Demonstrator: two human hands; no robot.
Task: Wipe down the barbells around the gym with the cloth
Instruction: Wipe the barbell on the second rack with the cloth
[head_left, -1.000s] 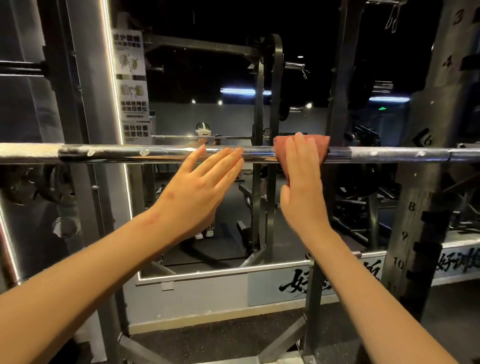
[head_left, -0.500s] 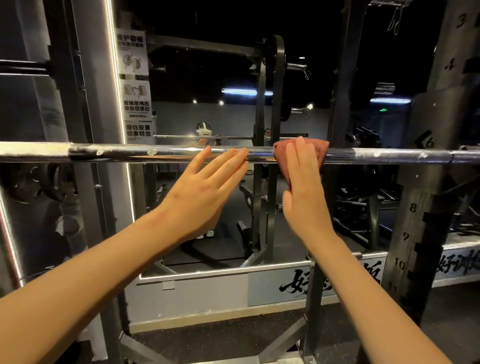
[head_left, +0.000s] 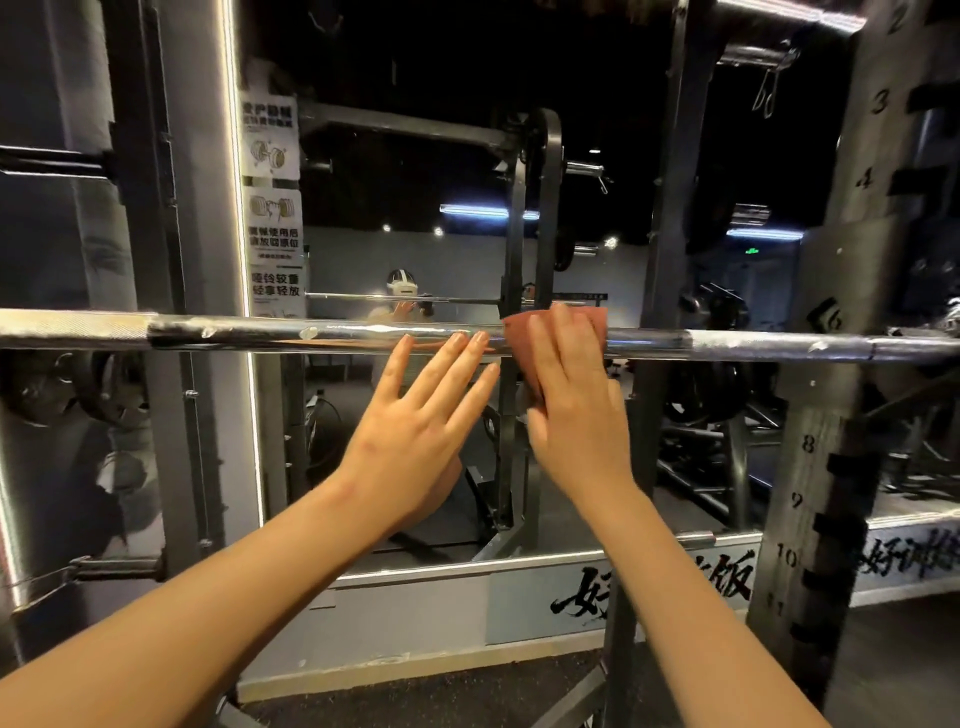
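Though the cloth (head_left: 519, 340) has barely shifted on the barbell (head_left: 249, 332) in the last second (head view), your left hand (head_left: 415, 436) has closed in toward 3 o'clock, its straight fingers (head_left: 457, 353) now at the bar just beside the cloth. Your right hand (head_left: 576, 405) stays flat, uncurled, pressing the cloth on mid-bar. Judgement: same patch being worked; white flecks (head_left: 309, 332) at 9 o'clock not yet wiped

Barbell (head_left: 363, 335): silver chrome with whitish flecks; the left end is duller grey and finely knurled.
Cloth (head_left: 519, 343): plain reddish brown.
Rack upright (head_left: 841, 364): grey, dark numerals down its face.
Sign (head_left: 272, 208): white, black characters and drawings.
Wall band (head_left: 519, 597): pale grey, black brush-stroke characters.
Floor (head_left: 467, 696): dark, perhaps speckled.
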